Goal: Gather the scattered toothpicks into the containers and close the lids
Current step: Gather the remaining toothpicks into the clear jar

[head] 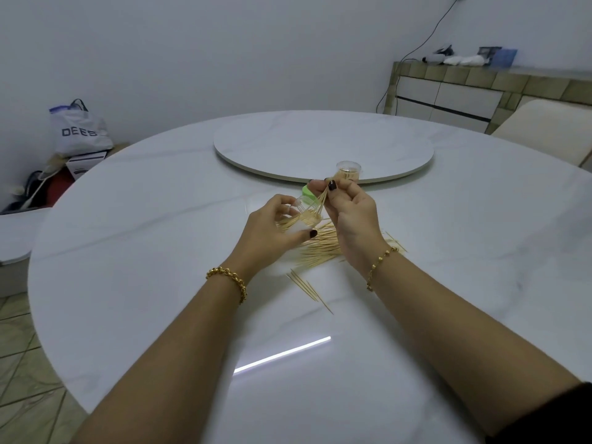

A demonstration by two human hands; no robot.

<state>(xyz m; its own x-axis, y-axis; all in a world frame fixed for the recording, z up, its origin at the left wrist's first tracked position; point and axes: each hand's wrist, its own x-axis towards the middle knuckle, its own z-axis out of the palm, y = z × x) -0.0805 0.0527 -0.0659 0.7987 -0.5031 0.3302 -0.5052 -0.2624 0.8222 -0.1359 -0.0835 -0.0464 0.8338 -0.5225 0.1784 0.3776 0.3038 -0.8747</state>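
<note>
My left hand [272, 225] holds a clear plastic container [304, 213] tilted, its mouth towards my right hand. My right hand [349, 216] pinches a bundle of toothpicks [322, 200], whose tips reach into the container's mouth. A pile of loose toothpicks [320, 248] lies on the white table under and between both hands. A few more toothpicks [307, 286] lie nearer to me. A second clear container [348, 170] with toothpicks inside stands upright behind my right hand. Part of a green lid [308, 191] shows behind the bundle.
The round white marble table [160, 251] carries a raised turntable [323, 145] at its centre. A pale chair back [551, 129] stands at the right. A bag and boxes [77, 129] sit on the floor at the left. A tiled counter [480, 88] runs along the right wall.
</note>
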